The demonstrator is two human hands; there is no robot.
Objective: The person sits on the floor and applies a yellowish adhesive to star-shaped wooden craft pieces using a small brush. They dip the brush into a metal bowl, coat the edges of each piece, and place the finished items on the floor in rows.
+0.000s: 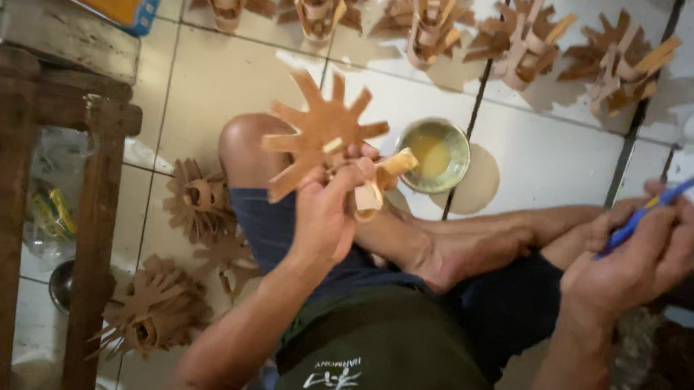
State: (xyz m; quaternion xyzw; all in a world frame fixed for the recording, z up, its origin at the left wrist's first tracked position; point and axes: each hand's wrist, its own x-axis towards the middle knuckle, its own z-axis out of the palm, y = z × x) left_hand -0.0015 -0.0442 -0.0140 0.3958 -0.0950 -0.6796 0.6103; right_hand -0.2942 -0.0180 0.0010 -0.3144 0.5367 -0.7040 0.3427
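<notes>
Brush (672,188) handle inside the right hand (637,256); top-row cutouts (435,15) cropped by the edge.

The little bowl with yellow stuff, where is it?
In the head view the bowl sits on the tiled floor near the middle, just right of the left hand holding a brown star-shaped piece.

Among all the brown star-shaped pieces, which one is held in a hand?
The flat brown star piece above the knee, pinched by the left hand. The others lie on the tiled floor, untouched. The right hand holds a blue-handled brush.
</notes>
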